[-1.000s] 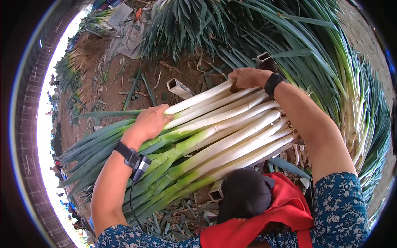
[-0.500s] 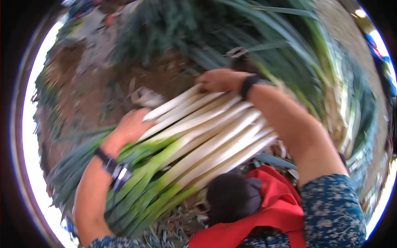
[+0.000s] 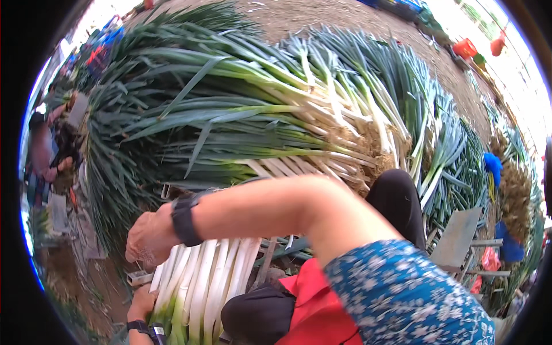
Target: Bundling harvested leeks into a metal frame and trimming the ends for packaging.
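Observation:
A row of trimmed leeks (image 3: 198, 282), white shanks up and green ends down, lies side by side at the lower left in front of me. My left hand (image 3: 141, 303) is closed around the left edge of this row, its fingertips partly hidden by the stalks. Above the white ends, my right hand (image 3: 150, 238) is curled with its knuckles up. Its fingers point down and are mostly hidden, so I cannot make out what they hold. A dark band is on each wrist.
A big heap of untrimmed leeks (image 3: 241, 123), roots toward the right, spreads beyond my arms. A metal stool (image 3: 457, 241) stands at the right. Another person (image 3: 46, 144) sits at the far left. Orange buckets (image 3: 464, 49) are at the back right. My dark-clad knees flank a red apron (image 3: 310, 305).
My view has swung up and right, showing the whole heap. The leek row now sits lower left. My right hand has gone from the row's far edge to above its white ends.

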{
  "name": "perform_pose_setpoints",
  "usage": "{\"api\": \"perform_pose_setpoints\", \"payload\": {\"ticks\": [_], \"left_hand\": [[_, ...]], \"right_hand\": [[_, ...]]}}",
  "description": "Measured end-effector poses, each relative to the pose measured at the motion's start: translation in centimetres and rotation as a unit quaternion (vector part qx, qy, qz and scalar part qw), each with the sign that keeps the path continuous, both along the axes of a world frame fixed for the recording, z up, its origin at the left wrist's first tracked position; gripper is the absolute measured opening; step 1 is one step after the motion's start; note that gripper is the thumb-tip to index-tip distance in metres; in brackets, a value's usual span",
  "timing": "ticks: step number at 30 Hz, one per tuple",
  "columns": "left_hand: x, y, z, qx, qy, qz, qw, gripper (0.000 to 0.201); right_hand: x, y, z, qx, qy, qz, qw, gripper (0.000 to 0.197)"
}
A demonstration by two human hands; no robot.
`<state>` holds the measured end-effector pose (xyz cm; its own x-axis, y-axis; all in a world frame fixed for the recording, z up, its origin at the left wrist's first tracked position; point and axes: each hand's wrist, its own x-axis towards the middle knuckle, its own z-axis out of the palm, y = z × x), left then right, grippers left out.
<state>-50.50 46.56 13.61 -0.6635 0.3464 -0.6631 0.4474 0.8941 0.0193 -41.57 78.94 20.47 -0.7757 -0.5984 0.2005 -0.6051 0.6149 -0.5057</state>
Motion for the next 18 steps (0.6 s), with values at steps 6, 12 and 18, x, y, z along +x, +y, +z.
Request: {"api": "perform_pose_setpoints", "payload": {"ticks": [6, 12, 18], "left_hand": [[3.0, 2.7, 3.1, -0.234, 0.161, 0.041, 0.958, 0.054], [6.7, 8.5, 3.8, -0.086, 0.275, 0.053, 0.956, 0.043], [15.3, 15.9, 4.5, 0.221, 0.239, -0.02, 0.945, 0.024]], "right_hand": [[12.4, 22.4, 6.3, 0.131, -0.172, -0.168, 0.962, 0.045], [27.0, 45.0, -14.3, 0.02, -0.168, -0.628, 0.76, 0.058], [24.8, 41.6, -21.2, -0.079, -0.268, -0.678, 0.68, 0.049]]}}
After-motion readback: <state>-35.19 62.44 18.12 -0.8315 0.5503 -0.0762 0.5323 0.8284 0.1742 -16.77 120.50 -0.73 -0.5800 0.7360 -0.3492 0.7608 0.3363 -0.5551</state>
